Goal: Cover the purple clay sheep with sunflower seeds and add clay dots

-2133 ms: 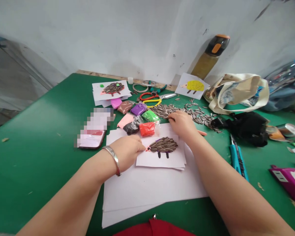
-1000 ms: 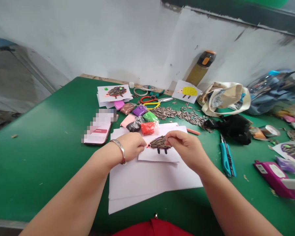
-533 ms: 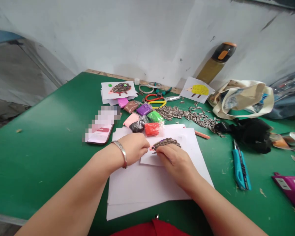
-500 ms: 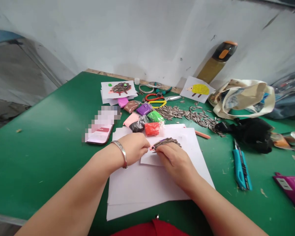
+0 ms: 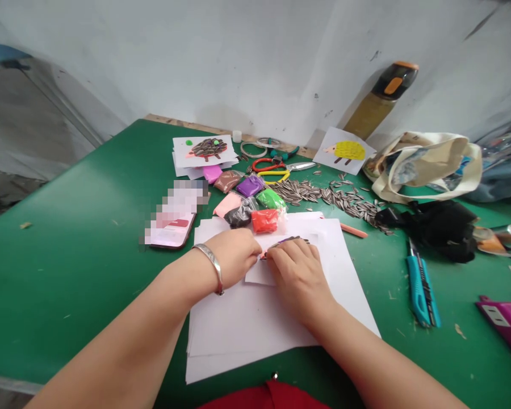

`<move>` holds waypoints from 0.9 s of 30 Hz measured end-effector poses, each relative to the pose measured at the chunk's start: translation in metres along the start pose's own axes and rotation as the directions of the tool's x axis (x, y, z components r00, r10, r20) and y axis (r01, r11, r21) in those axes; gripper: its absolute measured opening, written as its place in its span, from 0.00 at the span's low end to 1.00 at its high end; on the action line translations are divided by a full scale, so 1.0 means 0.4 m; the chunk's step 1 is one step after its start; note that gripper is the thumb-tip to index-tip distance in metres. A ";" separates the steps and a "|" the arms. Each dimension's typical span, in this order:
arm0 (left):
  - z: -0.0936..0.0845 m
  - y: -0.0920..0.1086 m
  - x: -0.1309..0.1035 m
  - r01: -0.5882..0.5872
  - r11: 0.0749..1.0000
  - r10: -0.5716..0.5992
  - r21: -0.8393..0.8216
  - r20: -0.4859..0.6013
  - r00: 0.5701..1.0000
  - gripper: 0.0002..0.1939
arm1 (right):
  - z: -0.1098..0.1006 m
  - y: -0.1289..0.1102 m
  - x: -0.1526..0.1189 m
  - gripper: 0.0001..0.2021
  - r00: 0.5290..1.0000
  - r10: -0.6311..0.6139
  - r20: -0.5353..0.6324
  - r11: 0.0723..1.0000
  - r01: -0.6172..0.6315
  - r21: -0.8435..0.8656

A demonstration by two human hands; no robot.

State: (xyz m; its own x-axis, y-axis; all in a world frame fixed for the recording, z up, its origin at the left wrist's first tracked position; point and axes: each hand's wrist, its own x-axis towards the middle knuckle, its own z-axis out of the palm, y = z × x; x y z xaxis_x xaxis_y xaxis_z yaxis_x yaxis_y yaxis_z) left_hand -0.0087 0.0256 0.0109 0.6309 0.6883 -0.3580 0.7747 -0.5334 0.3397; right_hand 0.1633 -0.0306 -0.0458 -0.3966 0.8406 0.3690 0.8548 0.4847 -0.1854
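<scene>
A small white card [image 5: 258, 276] lies on a stack of white paper [image 5: 238, 324], bearing a hedgehog picture [image 5: 286, 241] made of striped sunflower seeds with a pink snout. My left hand [image 5: 234, 255], wearing a silver bangle, is closed with its fingertips pinched at the snout end. Whatever those fingertips hold is hidden. Over the seed-covered body lies my right hand [image 5: 300, 278], its fingers laid flat and covering most of the picture. Bags of red clay [image 5: 264, 220], black clay [image 5: 242, 212] and green clay [image 5: 271, 199] sit just beyond the hands.
Loose sunflower seeds [image 5: 298, 192] spread behind the paper, beside scissors [image 5: 275, 175]. A phone [image 5: 174, 224] lies left, a blue utility knife [image 5: 423, 289] right. Farther back are a finished hedgehog card [image 5: 202, 149], a yellow hedgehog drawing [image 5: 347, 151], a bottle [image 5: 377, 102] and a cloth bag [image 5: 430, 170].
My right hand has shifted from a pinch near the hedgehog's face to lying flat over its seeds. My left hand stays almost in place, and the view has tilted slightly.
</scene>
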 end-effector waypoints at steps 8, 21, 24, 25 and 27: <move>0.000 0.002 0.000 0.003 1.000 -0.003 -0.015 0.005 1.000 0.13 | -0.005 -0.005 0.002 0.07 1.000 0.000 0.007 0.999 0.001 -0.054; 0.002 0.001 0.002 -0.007 1.000 0.007 0.011 0.005 1.000 0.14 | 0.003 0.012 0.001 0.06 1.000 -0.022 -0.002 1.000 0.022 0.002; 0.002 0.001 0.001 -0.015 1.000 0.015 0.010 -0.001 1.000 0.15 | 0.002 0.012 0.001 0.06 1.000 -0.014 0.001 1.000 0.014 0.010; 0.002 0.000 0.000 -0.015 1.000 0.015 0.007 -0.003 1.000 0.15 | 0.002 0.012 0.000 0.06 1.000 -0.009 -0.002 1.000 0.009 0.020; 0.004 0.000 -0.001 -0.017 1.000 0.017 -0.005 -0.008 1.000 0.16 | 0.000 0.014 -0.004 0.07 1.000 -0.003 -0.005 0.999 0.004 0.039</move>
State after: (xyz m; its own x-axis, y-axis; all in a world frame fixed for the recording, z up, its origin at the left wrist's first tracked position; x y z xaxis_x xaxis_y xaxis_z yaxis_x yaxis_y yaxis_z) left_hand -0.0088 0.0247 0.0096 0.6433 0.6834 -0.3451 0.7638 -0.5424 0.3499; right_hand 0.1687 -0.0293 -0.0475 -0.3977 0.8377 0.3744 0.8398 0.4967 -0.2193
